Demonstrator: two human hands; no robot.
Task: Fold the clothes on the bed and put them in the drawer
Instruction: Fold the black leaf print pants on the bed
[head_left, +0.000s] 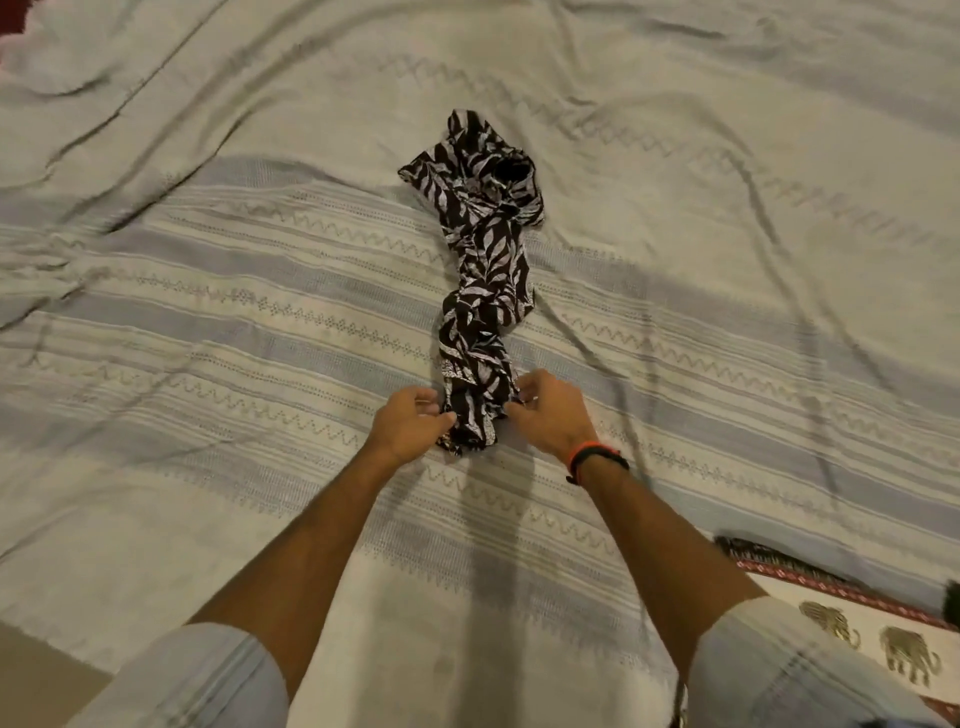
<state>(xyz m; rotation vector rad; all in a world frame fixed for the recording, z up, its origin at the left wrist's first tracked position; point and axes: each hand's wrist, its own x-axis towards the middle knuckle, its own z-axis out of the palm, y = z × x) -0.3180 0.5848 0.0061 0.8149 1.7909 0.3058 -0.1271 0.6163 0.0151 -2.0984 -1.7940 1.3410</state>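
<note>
Both our hands, left hand (410, 423) and right hand (550, 415), pinch near end of bunched leaf-print garment (485, 270) on bedspread (208, 312); folding barely begun, drawer unseen.

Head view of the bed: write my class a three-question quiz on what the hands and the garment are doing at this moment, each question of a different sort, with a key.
1. True or false: the leaf-print garment lies flat and neatly folded on the striped bedspread.
2. Which hands grip the garment's near end? A) only the left hand B) only the right hand C) both
3. Fill in: the orange and black wristbands sit on the ___ wrist.

Key
1. False: it is bunched into a long twisted strip.
2. C: one hand grips each side of the near end.
3. Right.
</note>
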